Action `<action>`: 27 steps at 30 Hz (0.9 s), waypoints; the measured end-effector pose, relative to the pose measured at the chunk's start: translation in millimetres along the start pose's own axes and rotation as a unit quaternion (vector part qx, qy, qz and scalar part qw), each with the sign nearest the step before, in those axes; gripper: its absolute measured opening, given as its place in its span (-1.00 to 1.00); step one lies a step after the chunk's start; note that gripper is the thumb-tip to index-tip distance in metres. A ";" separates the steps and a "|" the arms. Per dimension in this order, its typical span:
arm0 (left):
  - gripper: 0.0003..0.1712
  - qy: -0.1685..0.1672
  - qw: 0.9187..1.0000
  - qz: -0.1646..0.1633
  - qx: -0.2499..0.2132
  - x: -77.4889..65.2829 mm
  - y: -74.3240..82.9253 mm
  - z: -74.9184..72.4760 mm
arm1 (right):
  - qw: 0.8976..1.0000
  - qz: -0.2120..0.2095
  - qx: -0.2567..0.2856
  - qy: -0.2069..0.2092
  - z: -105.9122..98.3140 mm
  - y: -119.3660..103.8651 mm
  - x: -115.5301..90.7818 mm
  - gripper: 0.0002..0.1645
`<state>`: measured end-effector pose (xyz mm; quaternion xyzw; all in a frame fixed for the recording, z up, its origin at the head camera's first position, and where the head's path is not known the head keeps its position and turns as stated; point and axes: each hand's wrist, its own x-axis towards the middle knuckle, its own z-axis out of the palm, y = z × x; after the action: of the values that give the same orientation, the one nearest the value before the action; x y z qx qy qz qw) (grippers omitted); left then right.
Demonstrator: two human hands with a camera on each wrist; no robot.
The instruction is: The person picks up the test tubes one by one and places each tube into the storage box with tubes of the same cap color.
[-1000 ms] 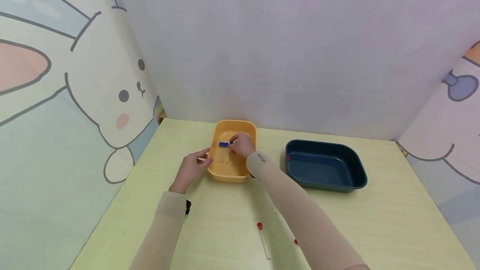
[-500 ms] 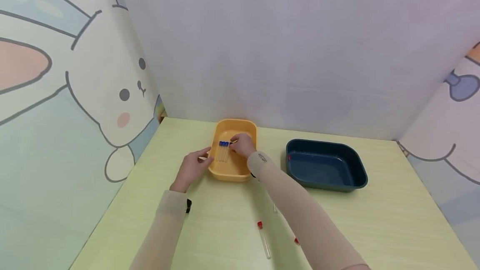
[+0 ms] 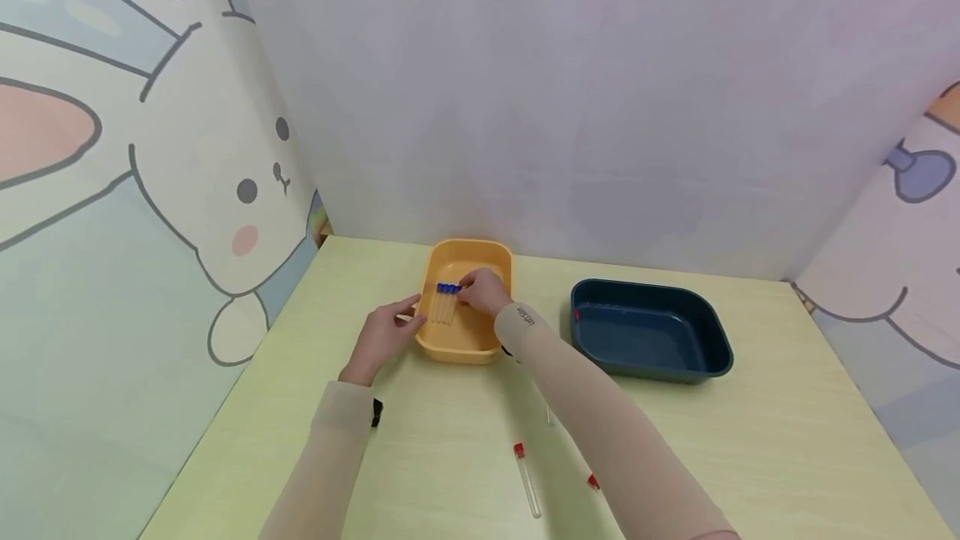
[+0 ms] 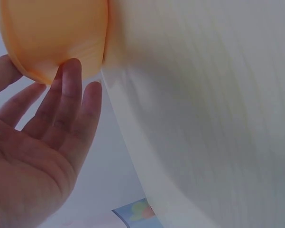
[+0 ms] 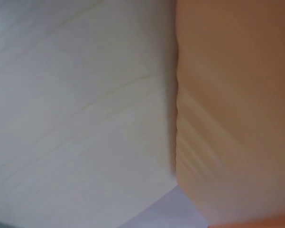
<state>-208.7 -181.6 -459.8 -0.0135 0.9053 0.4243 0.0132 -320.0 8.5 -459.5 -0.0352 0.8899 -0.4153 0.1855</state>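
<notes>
Inside the yellow-orange tray [image 3: 453,356], several clear tubes with blue caps [image 3: 447,288] lie side by side, caps toward the back. My right hand [image 3: 483,292] reaches over the tray's right side and pinches the rightmost tube near its cap; that tube's body is mostly hidden. At the left rim, my left hand [image 3: 380,340] touches the tray with spread, relaxed fingers. From the left wrist view, the thumb lies at the rim and the other fingers [image 4: 72,78] rest along the outer wall. Only the tray's side [image 5: 227,118] fills the right wrist view, without fingers showing.
A dark blue tray [image 3: 652,373] stands to the right, with a red spot inside its left wall. One red-capped tube [image 3: 528,482] lies on the table in front; another red cap [image 3: 593,482] peeks out beside the right sleeve [image 3: 600,423]. A wall stands behind the table.
My right hand has shifted the held blue-capped tube slightly left, up against the others in the tray. The left hand stays at the rim.
</notes>
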 end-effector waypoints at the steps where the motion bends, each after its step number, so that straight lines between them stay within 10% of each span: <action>1: -0.42 0.000 1.000 0.002 0.000 0.0 -0.1 0.2 | 1.000 0.001 -0.001 0.000 -0.1 -0.1 -0.2 -0.60; 27: -0.40 -0.002 1.000 -0.007 0.011 -2.3 3.7 -2.1 | 1.000 -0.009 -0.006 0.006 -1.7 -1.0 -6.0 -0.58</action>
<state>-206.6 -180.8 -455.6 -0.0185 0.9097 0.4145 0.0181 -315.2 10.3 -455.9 -0.0415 0.8931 -0.4119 0.1760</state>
